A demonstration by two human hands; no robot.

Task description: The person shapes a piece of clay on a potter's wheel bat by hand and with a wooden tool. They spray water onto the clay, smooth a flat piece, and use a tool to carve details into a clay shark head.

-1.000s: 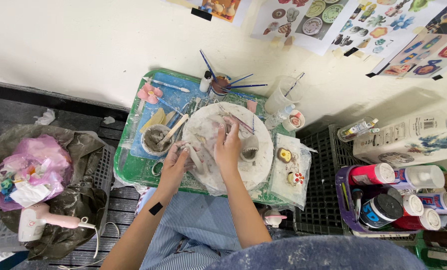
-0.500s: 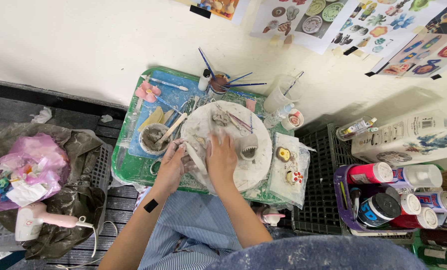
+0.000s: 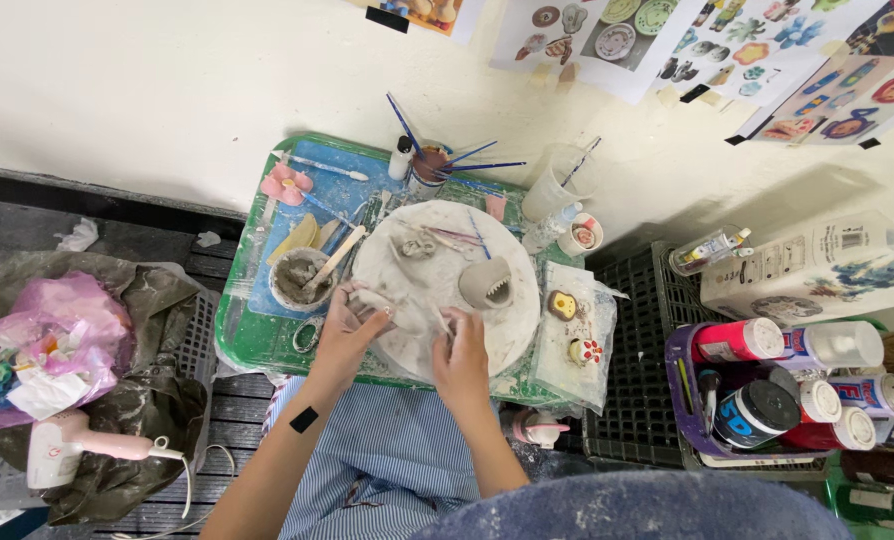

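A round white turntable (image 3: pixel 512 320) lies on a green table (image 3: pixel 257 340), smeared with grey clay. My left hand (image 3: pixel 347 325) grips a lump of grey clay (image 3: pixel 375 298) at the turntable's left edge. My right hand (image 3: pixel 462 355) rests on the near part of the disc, fingers curled around a small bit of clay that is mostly hidden. A grey clay cup with a toothed opening (image 3: pixel 487 283) sits on the disc's right side. A smaller clay piece (image 3: pixel 415 244) lies toward the far side.
A bowl of slip with a wooden stick (image 3: pixel 300 278) stands left of the disc. A jar of brushes (image 3: pixel 429 165) is at the back. Small painted figures (image 3: pixel 565 305) lie on plastic at right. A purple basket of paint bottles (image 3: pixel 787 385) and a pink hairdryer (image 3: pixel 77 450) flank the table.
Both hands have drawn back from the middle of the disc to its near edge. My left hand moved left and now holds a clay lump; the toothed cup stands uncovered.
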